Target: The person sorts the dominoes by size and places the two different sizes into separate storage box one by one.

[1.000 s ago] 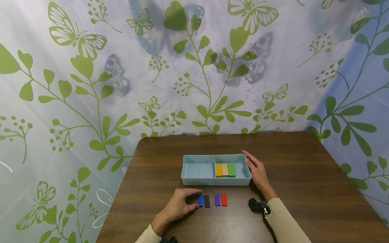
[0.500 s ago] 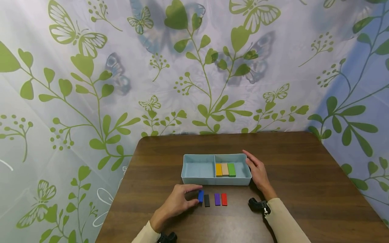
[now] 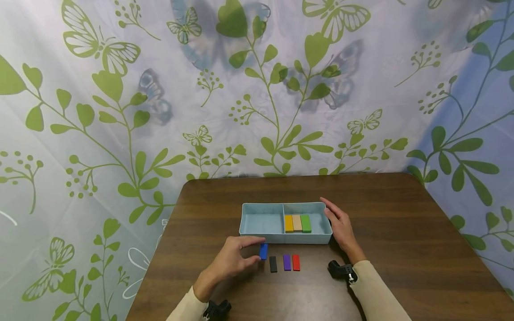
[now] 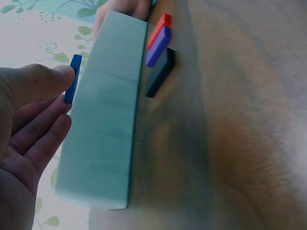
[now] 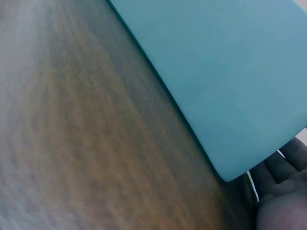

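1. Head view, lower centre: left hand [image 3: 230, 261] pinching blue block [image 3: 263, 251], lifted clear for carrying, just before light-blue tray [image 3: 249, 234].
2. Right hand [image 3: 341, 227], fingers spread, flat against tray's right end, steadying it.
3. Black block [image 3: 273, 264], purple block [image 3: 287, 262], red block [image 3: 296, 262] lined up on table [image 3: 381, 267].

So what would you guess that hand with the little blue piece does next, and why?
Probably it carries the blue block forward over the tray's near wall into a compartment. The left hand pinches it just off the table, right beside the tray; orange, tan and green blocks already lie in the right compartment, while the right hand rests against the tray's end.
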`<act>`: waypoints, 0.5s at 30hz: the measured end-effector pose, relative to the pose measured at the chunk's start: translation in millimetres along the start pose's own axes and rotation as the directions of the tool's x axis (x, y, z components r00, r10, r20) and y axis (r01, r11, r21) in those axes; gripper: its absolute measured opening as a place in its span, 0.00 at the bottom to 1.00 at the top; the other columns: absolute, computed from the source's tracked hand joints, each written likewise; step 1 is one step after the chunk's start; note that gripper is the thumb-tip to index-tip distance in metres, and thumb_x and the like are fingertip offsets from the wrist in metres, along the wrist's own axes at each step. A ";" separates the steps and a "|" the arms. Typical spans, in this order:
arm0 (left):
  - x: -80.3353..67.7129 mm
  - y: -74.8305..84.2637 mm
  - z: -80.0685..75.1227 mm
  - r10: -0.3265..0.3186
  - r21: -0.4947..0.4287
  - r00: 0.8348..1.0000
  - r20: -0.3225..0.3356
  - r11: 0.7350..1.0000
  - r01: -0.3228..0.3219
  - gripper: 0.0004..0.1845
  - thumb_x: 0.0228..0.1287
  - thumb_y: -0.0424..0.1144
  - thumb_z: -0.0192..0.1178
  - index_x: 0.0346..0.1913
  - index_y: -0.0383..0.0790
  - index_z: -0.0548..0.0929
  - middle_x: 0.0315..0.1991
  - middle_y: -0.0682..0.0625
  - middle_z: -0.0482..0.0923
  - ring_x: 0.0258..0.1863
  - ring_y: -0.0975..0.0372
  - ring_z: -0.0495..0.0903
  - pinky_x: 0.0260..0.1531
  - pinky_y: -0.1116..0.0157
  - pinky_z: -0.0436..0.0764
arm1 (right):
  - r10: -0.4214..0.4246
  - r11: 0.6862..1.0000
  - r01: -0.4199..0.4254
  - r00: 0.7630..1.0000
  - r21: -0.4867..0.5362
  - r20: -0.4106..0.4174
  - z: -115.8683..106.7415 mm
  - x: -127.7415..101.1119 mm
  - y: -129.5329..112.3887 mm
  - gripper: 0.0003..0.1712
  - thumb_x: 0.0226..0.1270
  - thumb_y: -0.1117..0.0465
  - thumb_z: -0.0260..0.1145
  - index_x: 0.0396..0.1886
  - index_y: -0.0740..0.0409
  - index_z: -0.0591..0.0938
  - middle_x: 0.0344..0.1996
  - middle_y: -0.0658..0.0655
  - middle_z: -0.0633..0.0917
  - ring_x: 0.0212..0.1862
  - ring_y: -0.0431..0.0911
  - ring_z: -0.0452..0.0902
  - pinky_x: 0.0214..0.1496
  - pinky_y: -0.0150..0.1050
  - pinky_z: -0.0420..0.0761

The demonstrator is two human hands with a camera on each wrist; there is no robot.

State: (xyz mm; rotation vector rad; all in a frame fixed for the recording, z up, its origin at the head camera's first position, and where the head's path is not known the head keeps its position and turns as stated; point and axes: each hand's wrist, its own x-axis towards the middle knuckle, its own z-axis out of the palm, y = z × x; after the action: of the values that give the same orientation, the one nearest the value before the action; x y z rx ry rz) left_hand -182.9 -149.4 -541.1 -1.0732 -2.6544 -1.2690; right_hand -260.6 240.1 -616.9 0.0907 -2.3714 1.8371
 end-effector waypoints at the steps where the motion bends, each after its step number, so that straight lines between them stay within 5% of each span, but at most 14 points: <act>1: 1.3 1.1 -1.7 0.005 -0.001 1.000 0.005 1.000 -0.005 0.27 0.61 0.30 0.81 0.64 0.36 0.89 0.61 0.50 0.91 0.61 0.58 0.90 0.63 0.55 0.88 | -0.002 1.000 0.002 1.000 -0.002 0.000 0.0 0.0 0.2 0.28 0.92 0.50 0.52 0.83 0.48 0.74 0.83 0.55 0.72 0.85 0.56 0.62 0.87 0.57 0.62; 7: 10.5 6.0 -11.6 0.059 0.003 0.998 0.016 0.998 -0.059 0.26 0.61 0.30 0.81 0.64 0.37 0.89 0.61 0.49 0.91 0.60 0.57 0.90 0.62 0.56 0.88 | -0.010 1.000 0.010 1.000 -0.009 -0.007 0.1 0.6 0.4 0.27 0.92 0.50 0.52 0.83 0.47 0.74 0.83 0.55 0.73 0.85 0.54 0.64 0.72 0.20 0.62; 15: 22.5 6.2 -21.1 0.096 0.037 0.995 0.008 0.995 -0.096 0.28 0.62 0.31 0.81 0.65 0.40 0.89 0.62 0.48 0.90 0.62 0.56 0.90 0.62 0.57 0.88 | -0.001 1.000 0.001 1.000 0.004 -0.004 -0.4 0.5 -0.3 0.28 0.92 0.49 0.52 0.83 0.48 0.74 0.83 0.55 0.73 0.85 0.54 0.64 0.70 0.18 0.61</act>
State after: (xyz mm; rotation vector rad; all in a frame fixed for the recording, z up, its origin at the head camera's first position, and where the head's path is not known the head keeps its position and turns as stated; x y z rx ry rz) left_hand -202.2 -148.3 -516.2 -1.1860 -2.5847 -1.1962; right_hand -261.1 240.5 -616.5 0.0884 -2.3644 1.8399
